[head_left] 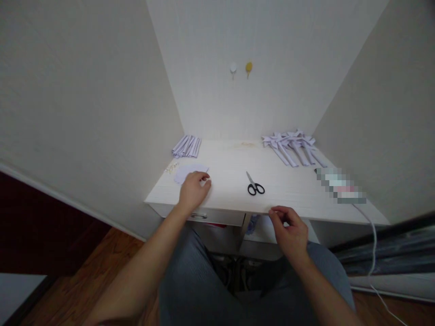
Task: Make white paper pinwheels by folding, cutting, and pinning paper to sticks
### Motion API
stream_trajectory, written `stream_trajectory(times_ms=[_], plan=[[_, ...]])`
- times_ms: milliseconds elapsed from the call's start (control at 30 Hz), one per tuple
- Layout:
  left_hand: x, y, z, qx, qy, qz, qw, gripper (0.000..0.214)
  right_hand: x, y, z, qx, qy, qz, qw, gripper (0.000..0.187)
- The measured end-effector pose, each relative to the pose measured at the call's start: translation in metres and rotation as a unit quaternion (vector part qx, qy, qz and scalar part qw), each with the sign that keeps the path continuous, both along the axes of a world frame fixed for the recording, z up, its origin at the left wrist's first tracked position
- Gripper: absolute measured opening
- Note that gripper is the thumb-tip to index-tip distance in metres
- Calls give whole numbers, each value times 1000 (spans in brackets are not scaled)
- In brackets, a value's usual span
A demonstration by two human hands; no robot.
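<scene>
my left hand (194, 190) rests with fingers curled on the white paper sheets (187, 172), which stick out beyond my fingertips; i cannot tell if i grip them. my right hand (288, 228) is loosely curled at the desk (231, 165) front edge. the scissors (255, 185) lie between the two hands.

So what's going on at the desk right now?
A seated person works at a white desk. The left hand lies on a small pile of paper near the desk's left edge, fingers curled at its rim; whether it grips a sheet is unclear. The right hand hovers at the front edge, fingertips pinched, nothing visible in them. Scissors lie closed and untouched between the hands. Folded strips sit back left, paper bows back right.
</scene>
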State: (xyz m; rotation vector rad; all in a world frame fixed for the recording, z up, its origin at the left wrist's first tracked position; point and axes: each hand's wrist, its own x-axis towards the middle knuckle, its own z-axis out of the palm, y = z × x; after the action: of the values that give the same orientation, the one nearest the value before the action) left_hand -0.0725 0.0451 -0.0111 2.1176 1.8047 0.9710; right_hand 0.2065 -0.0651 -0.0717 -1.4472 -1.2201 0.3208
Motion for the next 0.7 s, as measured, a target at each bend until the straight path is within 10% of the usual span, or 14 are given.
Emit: stream_trajectory(times_ms=[200,700], plan=[[-33,70,19,-102,130,52,985,31,-6,31,10,3,-26,27,999,21],[-46,90,26,-224,188,43,955,38,-3,55,0,-46,-160,38,985,22]])
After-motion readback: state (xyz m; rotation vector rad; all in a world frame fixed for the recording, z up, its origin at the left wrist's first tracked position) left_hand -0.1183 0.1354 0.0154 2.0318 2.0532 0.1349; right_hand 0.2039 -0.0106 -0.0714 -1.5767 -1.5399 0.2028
